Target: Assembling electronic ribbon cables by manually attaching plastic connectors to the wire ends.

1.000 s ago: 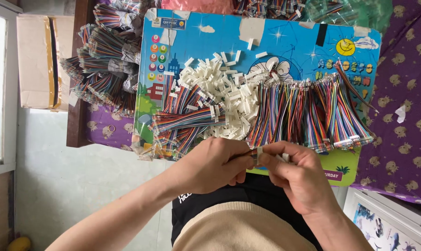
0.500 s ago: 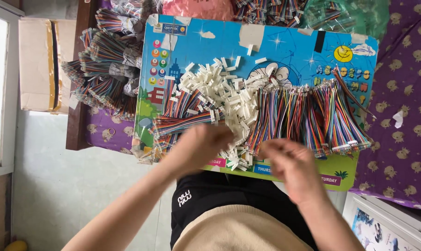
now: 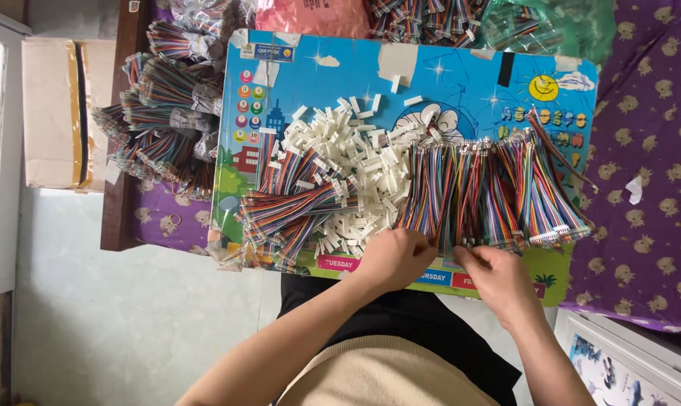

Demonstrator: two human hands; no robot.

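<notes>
— What is seen nearest the person?

— The left hand (image 3: 395, 259) and the right hand (image 3: 498, 277) are laid at the near edge of a colourful picture board (image 3: 461, 83). The left hand's fingers are curled at the near ends of the rainbow wire row (image 3: 491, 192); whether a wire is pinched cannot be told. The right hand's fingertips are pressed against the same ends, nothing clearly gripped.

— How is that row laid?

— The wires are set side by side, their long axis running from near to far, metal tips pointed away.

— And around it?

— Just left, a heap of white plastic connectors (image 3: 359, 177) is piled, with finished wire bundles (image 3: 288, 214) splayed beside it. Farther left, more bundled wires (image 3: 164, 124) are stacked off the board, a cardboard box (image 3: 51, 113) beyond. A purple patterned cloth (image 3: 645, 135) is spread on the right.
</notes>
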